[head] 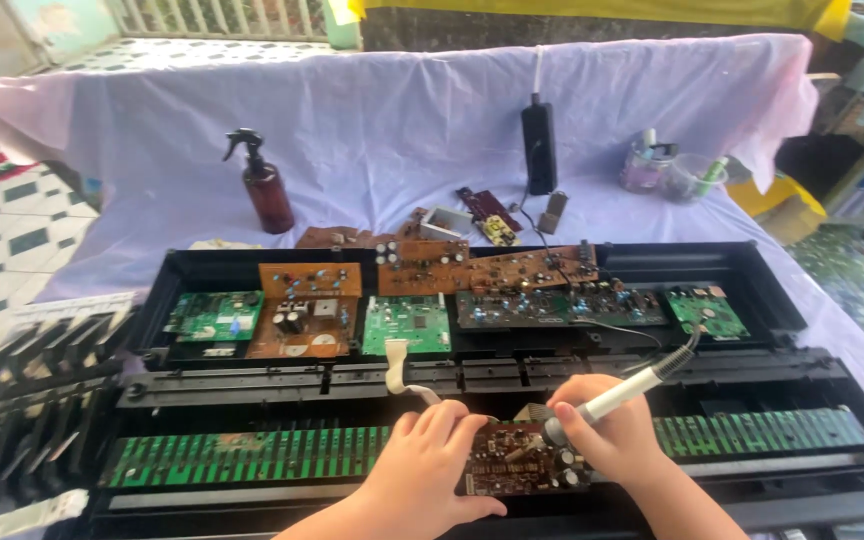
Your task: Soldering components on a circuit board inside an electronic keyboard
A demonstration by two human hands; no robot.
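My left hand [427, 470] rests on the left side of a small brown circuit board [512, 465] and holds it down on a long green strip board [252, 452] inside an opened black keyboard case [752, 270]. My right hand [607, 430] grips a soldering iron [617, 392] with a white handle and black cord. Its tip touches the top of the small board.
Several green and brown circuit boards [412, 322] lie in the case's rear section. A brown spray bottle [267, 192], a black power strip [539, 145] and plastic cups [692, 175] stand on the lilac cloth behind. Black key racks [32, 400] lie at left.
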